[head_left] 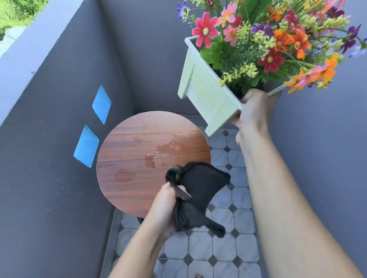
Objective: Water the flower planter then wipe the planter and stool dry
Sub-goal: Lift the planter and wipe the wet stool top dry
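- Grey balcony walls (pixel 52 150) enclose a wet round stool (pixel 133 156).
- Right hand (pixel 254 109) grips the lifted planter (pixel 206 92).
- Left hand (pixel 166 205) clutches a black cloth (pixel 198 188).

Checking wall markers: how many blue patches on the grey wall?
2. The upper blue patch and the lower blue patch both sit on the left grey wall, one above the other, left of the stool. None seem hidden.

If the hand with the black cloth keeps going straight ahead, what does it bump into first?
Most likely the wet stool top. The left hand points forward over it, holding the black cloth, so the cloth would probably touch the puddles first. How high the hand is above the stool is hard to judge.
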{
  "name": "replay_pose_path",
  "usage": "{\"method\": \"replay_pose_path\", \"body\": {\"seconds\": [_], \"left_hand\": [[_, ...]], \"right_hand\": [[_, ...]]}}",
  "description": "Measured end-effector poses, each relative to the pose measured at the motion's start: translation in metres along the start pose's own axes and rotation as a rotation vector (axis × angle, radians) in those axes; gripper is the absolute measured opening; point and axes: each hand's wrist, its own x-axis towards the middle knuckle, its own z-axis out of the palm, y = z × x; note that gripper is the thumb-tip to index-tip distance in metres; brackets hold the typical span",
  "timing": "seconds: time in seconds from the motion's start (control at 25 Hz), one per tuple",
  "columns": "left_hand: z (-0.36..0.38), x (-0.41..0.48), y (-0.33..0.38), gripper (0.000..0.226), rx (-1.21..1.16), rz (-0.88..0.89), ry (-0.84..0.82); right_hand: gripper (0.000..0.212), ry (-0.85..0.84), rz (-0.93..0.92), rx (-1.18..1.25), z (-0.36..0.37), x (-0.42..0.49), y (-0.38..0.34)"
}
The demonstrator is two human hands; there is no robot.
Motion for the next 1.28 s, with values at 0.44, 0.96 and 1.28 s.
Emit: {"method": "replay_pose_path", "body": {"seconds": [0.44,0.96,1.28], "left_hand": [[-0.044,0.02,0.024,0.053,0.886,0.647,0.627],[-0.117,0.046,-0.035,0.062,1.654,0.409,0.361],[-0.078,0.111,0.021,0.054,1.447,0.323,0.569]], "right_hand": [[0.059,0.13,-0.018,0.033,-0.008,-0.004,-0.003],[0.081,0.103,-0.026,0.007,-0.011,0.022,0.007],[0.067,0.101,-0.008,-0.028,-0.015,0.024,0.003]]}}
